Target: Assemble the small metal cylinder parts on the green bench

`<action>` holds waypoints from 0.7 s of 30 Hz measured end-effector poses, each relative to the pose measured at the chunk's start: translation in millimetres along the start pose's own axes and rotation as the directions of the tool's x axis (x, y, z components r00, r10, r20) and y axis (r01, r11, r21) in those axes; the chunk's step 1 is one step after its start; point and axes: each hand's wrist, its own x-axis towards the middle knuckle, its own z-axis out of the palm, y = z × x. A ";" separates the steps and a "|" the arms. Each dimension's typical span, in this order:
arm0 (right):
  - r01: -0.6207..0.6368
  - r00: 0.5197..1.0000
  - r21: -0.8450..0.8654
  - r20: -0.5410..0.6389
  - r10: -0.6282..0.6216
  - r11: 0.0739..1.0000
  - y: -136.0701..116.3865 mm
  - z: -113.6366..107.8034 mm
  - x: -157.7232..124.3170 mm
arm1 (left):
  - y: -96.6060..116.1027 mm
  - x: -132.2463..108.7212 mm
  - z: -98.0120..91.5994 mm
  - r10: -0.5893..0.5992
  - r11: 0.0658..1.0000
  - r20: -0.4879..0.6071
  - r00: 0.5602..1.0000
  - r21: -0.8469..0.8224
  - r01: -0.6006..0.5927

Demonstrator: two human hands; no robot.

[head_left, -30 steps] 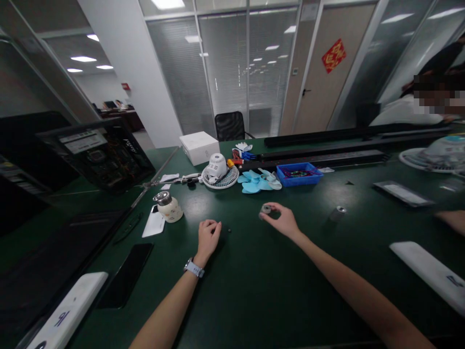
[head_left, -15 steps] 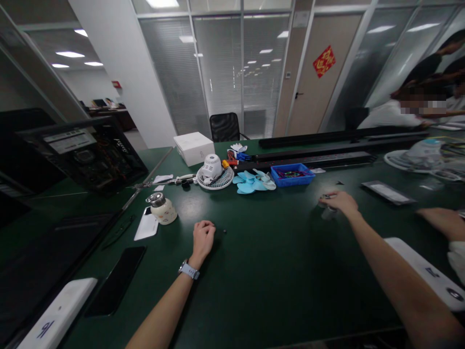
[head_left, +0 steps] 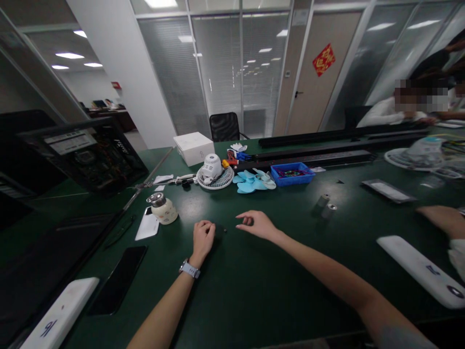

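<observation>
My left hand (head_left: 204, 236), with a watch (head_left: 189, 268) on its wrist, rests on the green table. Its fingers are curled together, and anything inside them is hidden. Just to its right lies a tiny metal piece (head_left: 225, 230), too small to name. On the other side of that piece my right hand (head_left: 257, 224) hovers over the table, thumb and forefinger apart, holding nothing I can see. Farther right stand two small silver cylinders, one (head_left: 323, 199) slightly behind the other (head_left: 329, 210).
Behind my hands lie a white fan housing (head_left: 211, 168), light-blue fan blades (head_left: 252, 182) and a blue tray (head_left: 293, 180) of small parts. At left are a cream jar (head_left: 164, 211) and a black phone (head_left: 118, 280). Another person's hand (head_left: 438, 218) reaches in at right.
My right hand has let go of one silver cylinder, which now stands beside the other, and has moved left toward the tiny metal piece. My left hand has stayed in place.
</observation>
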 end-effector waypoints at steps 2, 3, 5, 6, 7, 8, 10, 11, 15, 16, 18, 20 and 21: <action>-0.007 0.999 0.007 0.050 0.006 1.000 -7.1 34.2 10.9 | 0.6 0.1 -0.3 0.017 1.000 0.007 1.000 0.017 -0.017; -0.006 0.999 -0.015 0.052 0.007 1.000 -9.1 46.2 15.1 | 0.6 0.3 -0.3 0.022 0.999 0.008 1.000 0.024 -0.022; 0.006 0.999 -0.086 0.035 -0.004 0.996 -11.6 60.9 20.7 | 0.2 0.8 0.0 0.029 0.999 0.009 1.000 0.031 -0.030; 0.018 1.000 -0.118 0.028 -0.015 0.993 -12.4 63.9 22.0 | -0.1 1.1 0.1 0.030 0.999 0.011 0.999 0.034 -0.030; 0.028 0.999 -0.140 0.025 -0.025 0.990 -12.7 64.0 22.2 | -0.3 1.4 0.2 0.028 0.999 0.012 1.000 0.036 -0.028; 0.037 0.999 -0.147 0.025 -0.033 0.988 -12.5 60.9 21.6 | -0.5 1.7 0.1 0.026 0.999 0.014 1.000 0.038 -0.026; 0.036 0.999 -0.131 -0.008 -0.037 0.991 -8.8 43.2 17.6 | -0.7 1.9 -0.2 0.022 0.999 0.015 1.000 0.041 -0.023; 0.023 0.998 -0.122 -0.053 -0.030 0.992 -4.7 27.8 14.3 | -0.7 1.9 -0.4 0.022 0.999 0.018 1.000 0.042 -0.022; -0.105 0.943 -0.142 -0.330 0.052 0.984 33.0 -70.3 -7.8 | -0.5 1.3 -0.3 0.032 0.999 0.034 0.999 0.042 -0.034; -0.165 0.905 -0.160 -0.416 0.086 0.973 47.4 -98.8 -16.0 | -0.4 1.1 0.0 0.032 0.999 0.034 0.999 0.041 -0.034; -0.364 0.770 -0.218 -0.617 0.161 0.906 79.1 -150.2 -35.2 | -0.2 1.1 0.7 0.026 0.999 0.028 0.999 0.041 -0.027; -0.539 0.684 -0.226 -0.680 0.265 0.811 110.2 -186.9 -55.8 | -0.1 1.2 1.2 0.016 0.999 0.021 1.000 0.036 -0.017; -0.602 0.660 -0.225 -0.680 0.319 0.767 123.9 -198.5 -65.3 | 0.1 1.2 1.3 0.015 0.999 0.020 1.000 0.031 -0.015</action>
